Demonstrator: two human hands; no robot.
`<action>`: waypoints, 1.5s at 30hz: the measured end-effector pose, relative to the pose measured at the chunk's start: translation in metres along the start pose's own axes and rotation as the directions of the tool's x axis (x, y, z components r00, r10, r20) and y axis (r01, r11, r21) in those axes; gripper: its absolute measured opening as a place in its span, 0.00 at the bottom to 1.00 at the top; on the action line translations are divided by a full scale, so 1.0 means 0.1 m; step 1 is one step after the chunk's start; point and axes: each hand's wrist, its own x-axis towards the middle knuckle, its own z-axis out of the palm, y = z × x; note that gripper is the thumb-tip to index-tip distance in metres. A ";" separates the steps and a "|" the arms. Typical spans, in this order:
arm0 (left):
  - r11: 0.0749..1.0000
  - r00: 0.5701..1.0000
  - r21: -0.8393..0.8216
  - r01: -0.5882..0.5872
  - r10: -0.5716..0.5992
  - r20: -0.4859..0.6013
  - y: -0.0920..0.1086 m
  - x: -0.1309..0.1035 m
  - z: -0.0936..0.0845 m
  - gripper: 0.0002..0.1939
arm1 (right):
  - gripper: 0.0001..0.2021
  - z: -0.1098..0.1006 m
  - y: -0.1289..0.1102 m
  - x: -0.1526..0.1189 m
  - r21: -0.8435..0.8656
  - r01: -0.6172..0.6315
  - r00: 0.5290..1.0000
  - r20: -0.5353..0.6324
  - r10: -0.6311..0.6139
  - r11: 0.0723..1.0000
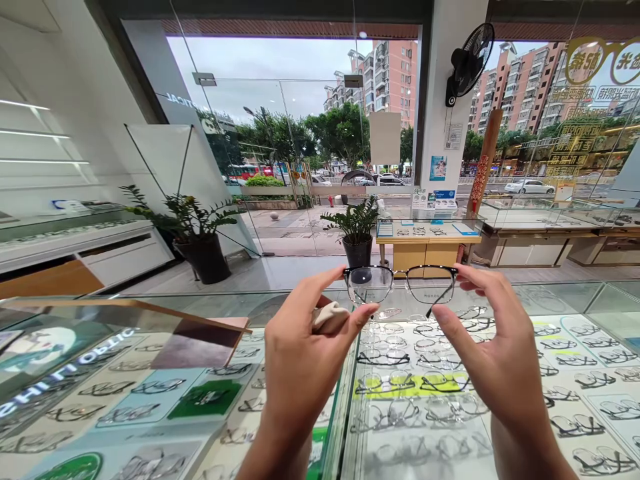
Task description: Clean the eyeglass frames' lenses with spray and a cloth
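Held up between both hands is a pair of eyeglasses with a dark upper rim and clear lenses that carry small printing. My left hand pinches the frame's left end and also has a crumpled pale cloth tucked in its fingers. At the opposite end, my right hand grips the right corner, thumb below and fingers above. The glasses are level, above a glass display counter. Rows of eyeglasses lie inside the counter under both hands.
A wood-edged tray or board rests on the counter at left. Beyond the counter stand two potted plants, a small wooden display table and more glass showcases. Glass doors face the street; a black fan is wall-mounted.
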 end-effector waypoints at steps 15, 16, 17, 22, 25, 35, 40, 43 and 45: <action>0.999 0.999 -0.019 -0.036 0.036 0.034 0.00 0.02 0.00 0.25 | 0.20 -0.02 -0.02 -0.01 0.001 0.015 1.000 -0.027 -0.015 1.000; 0.999 0.999 -0.018 -0.037 0.038 0.033 0.00 0.02 0.00 0.25 | 0.20 -0.02 -0.02 -0.01 -0.002 0.016 0.999 -0.028 -0.016 1.000; 0.999 0.999 -0.017 -0.037 0.037 0.032 0.00 0.02 0.00 0.25 | 0.20 -0.02 -0.02 -0.01 -0.003 0.015 1.000 -0.027 -0.015 1.000; 1.000 0.999 -0.013 -0.020 0.020 0.034 0.01 0.02 0.00 0.25 | 0.21 -0.02 -0.01 -0.01 -0.004 0.013 1.000 -0.017 -0.014 1.000; 1.000 0.999 -0.030 -0.006 0.008 0.051 -0.01 0.03 0.01 0.26 | 0.20 -0.02 -0.02 -0.01 -0.008 0.013 1.000 -0.020 -0.014 1.000; 0.991 0.990 0.063 -0.119 0.123 -0.069 0.02 0.03 0.05 0.24 | 0.21 0.02 0.09 0.06 0.006 -0.015 0.998 0.066 0.015 1.000; 0.981 0.980 0.096 -0.167 0.176 -0.090 0.05 0.04 0.06 0.24 | 0.22 0.03 0.11 0.08 -0.013 -0.031 0.993 0.117 0.033 0.999; 0.981 0.980 0.098 -0.166 0.175 -0.099 0.06 0.04 0.06 0.24 | 0.23 0.03 0.11 0.08 -0.014 -0.026 0.993 0.118 0.027 1.000; 0.982 0.980 0.093 -0.165 0.174 -0.099 0.05 0.03 0.07 0.24 | 0.23 0.03 0.10 0.07 -0.015 -0.025 0.993 0.115 0.027 1.000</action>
